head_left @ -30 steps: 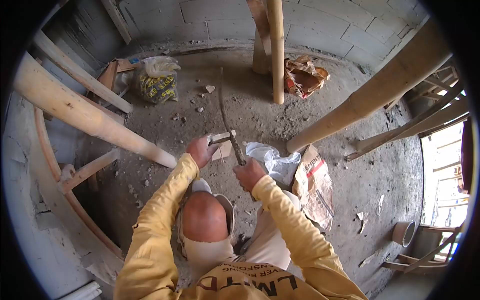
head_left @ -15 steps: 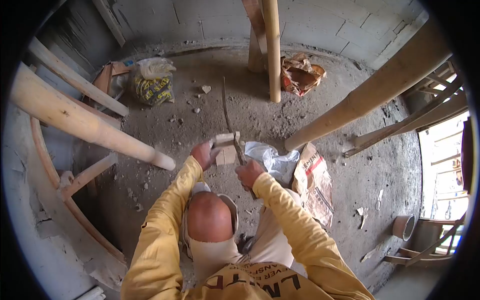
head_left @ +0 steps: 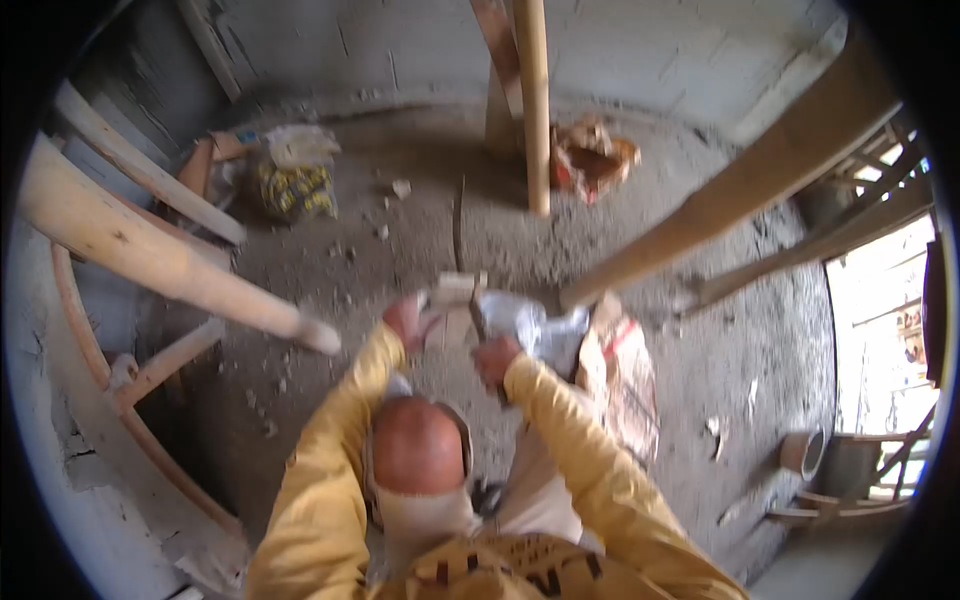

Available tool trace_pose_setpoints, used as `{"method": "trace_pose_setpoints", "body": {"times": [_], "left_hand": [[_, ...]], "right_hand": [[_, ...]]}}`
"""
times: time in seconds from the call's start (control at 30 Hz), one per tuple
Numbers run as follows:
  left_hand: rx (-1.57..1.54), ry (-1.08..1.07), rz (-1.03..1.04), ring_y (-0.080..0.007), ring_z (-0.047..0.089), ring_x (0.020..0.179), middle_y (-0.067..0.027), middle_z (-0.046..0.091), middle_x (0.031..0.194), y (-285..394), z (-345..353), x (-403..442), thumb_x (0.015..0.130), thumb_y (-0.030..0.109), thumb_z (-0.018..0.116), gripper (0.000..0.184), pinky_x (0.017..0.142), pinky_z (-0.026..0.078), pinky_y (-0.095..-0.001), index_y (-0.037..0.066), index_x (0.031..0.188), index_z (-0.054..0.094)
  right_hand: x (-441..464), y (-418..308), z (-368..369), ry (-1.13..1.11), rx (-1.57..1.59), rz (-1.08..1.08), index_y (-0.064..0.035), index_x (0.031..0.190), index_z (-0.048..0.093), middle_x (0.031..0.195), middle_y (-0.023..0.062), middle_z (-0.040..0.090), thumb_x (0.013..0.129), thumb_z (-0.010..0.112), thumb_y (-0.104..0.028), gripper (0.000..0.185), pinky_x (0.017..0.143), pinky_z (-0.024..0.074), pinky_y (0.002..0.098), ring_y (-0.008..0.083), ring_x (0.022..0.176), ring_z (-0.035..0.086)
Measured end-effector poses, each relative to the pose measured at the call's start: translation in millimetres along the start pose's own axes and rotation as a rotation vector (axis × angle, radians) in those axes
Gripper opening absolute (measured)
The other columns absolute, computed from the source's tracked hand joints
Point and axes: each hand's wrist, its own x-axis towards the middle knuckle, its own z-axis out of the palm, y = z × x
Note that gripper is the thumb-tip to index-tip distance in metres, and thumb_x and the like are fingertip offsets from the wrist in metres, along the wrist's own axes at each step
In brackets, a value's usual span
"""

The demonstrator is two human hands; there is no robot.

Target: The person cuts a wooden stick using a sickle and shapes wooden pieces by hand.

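My right hand [head_left: 496,361] is closed round the lower part of a long thin dark stick or blade [head_left: 459,225] that points away from me. A short pale wood piece [head_left: 461,283] lies crosswise against it. Beside that piece's left end is my left hand [head_left: 408,324], blurred, its fingers seeming spread; its grip is not clear. A pale flat block [head_left: 450,330] sits just below the wood piece, between my hands. Right of them is a clear plastic bag [head_left: 525,322], next to a crumpled cement bag [head_left: 618,375].
Bamboo poles [head_left: 170,255] [head_left: 740,205] slant down on both sides, and an upright pole [head_left: 535,110] stands ahead. A yellow-black bag [head_left: 298,185], a torn paper bag [head_left: 590,160] and a bucket [head_left: 803,453] are on the rubble-strewn floor [head_left: 400,240].
The view has shifted and blurred. The wood piece and the long tool sit lower in view. My left hand's fingers look looser round the wood piece than before.
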Motion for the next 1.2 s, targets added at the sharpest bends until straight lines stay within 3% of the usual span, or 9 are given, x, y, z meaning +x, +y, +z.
{"method": "trace_pose_setpoints", "body": {"times": [0.03,0.13,0.4,0.47,0.57,0.63,0.77,1.17,1.2], "left_hand": [[-0.098,-0.235,-0.234,-0.0356,0.061,0.111,-0.0223,0.064,0.115,8,-3,-7,0.086,0.044,0.065,0.054,0.092,0.048,-0.0393,0.003,0.122,0.061],[-0.091,-0.108,-0.046,-0.0312,0.065,0.101,-0.0191,0.067,0.105,27,-25,6,0.086,0.038,0.068,0.045,0.083,0.051,-0.0377,0.002,0.113,0.062],[-0.259,0.525,0.448,-0.024,0.063,0.091,-0.0118,0.061,0.096,142,-146,29,0.083,0.025,0.075,0.033,0.08,0.05,-0.0347,0.004,0.101,0.058],[-0.272,0.257,0.209,-0.0259,0.062,0.098,-0.0138,0.06,0.104,89,-101,20,0.081,0.029,0.076,0.04,0.087,0.049,-0.036,0.004,0.107,0.058],[-0.18,-0.187,-0.179,-0.0309,0.057,0.116,-0.0189,0.058,0.121,-30,1,-28,0.078,0.039,0.077,0.065,0.103,0.043,-0.04,0.001,0.124,0.054],[-0.168,0.025,-0.055,-0.0317,0.057,0.118,-0.0197,0.058,0.124,4,-31,-12,0.077,0.04,0.078,0.07,0.104,0.041,-0.0406,0.0,0.128,0.051],[-0.129,0.063,0.16,-0.032,0.055,0.12,-0.0208,0.058,0.125,23,-36,-11,0.078,0.041,0.077,0.073,0.104,0.041,-0.0414,0.0,0.131,0.049],[-0.388,0.252,-0.086,-0.0271,0.071,0.084,-0.0142,0.072,0.091,41,12,11,0.081,0.04,0.077,0.044,0.075,0.055,-0.0361,0.002,0.1,0.064],[-0.372,0.263,-0.099,-0.0234,0.071,0.084,-0.0125,0.072,0.091,40,13,10,0.081,0.037,0.077,0.041,0.075,0.054,-0.0344,0.002,0.099,0.065]], "right_hand": [[0,20,21,-0.082,0.163,0.089,-0.0076,0.078,0.06,0.063,0.0051,0.054,0.079,0.066,-0.024,0.018,0.049,0.0458,0.0399,0.0231,0.056,0.058],[-37,-75,-44,-0.024,1.023,0.451,-0.0068,0.077,0.059,0.067,0.0055,0.055,0.079,0.066,-0.024,0.019,0.049,0.0453,0.0409,0.0215,0.059,0.058],[-103,-205,-119,0.575,0.341,0.064,-0.0005,0.091,0.055,0.063,0.0124,0.053,0.088,0.058,-0.018,0.018,0.058,0.0449,0.041,0.0242,0.057,0.055],[-66,-145,-78,0.65,0.279,0.031,-0.0003,0.091,0.057,0.07,0.0177,0.056,0.088,0.061,-0.022,0.022,0.061,0.0444,0.0432,0.032,0.063,0.057],[-3,-18,-8,0.061,-0.557,0.106,-0.005,0.084,0.063,0.07,0.0129,0.063,0.081,0.064,-0.022,0.017,0.058,0.0488,0.045,0.0289,0.067,0.065],[9,-11,-7,-0.055,-0.967,-0.017,-0.007,0.079,0.064,0.064,0.0113,0.064,0.076,0.065,-0.02,0.013,0.056,0.05,0.0439,0.0267,0.065,0.067],[33,23,13,0.02,0.036,0.293,-0.0051,0.076,0.063,0.061,0.0099,0.061,0.079,0.063,-0.012,0.007,0.046,0.0465,0.0389,0.0247,0.055,0.063],[27,-77,-12,-0.131,-0.961,0.092,-0.0052,0.084,0.068,0.072,0.0103,0.069,0.085,0.058,-0.017,0.015,0.058,0.0537,0.0397,0.0253,0.067,0.069],[47,-49,16,0.205,-0.319,0.368,-0.0047,0.083,0.068,0.073,0.0128,0.069,0.084,0.059,-0.017,0.016,0.061,0.0532,0.0415,0.0266,0.07,0.069]]}}
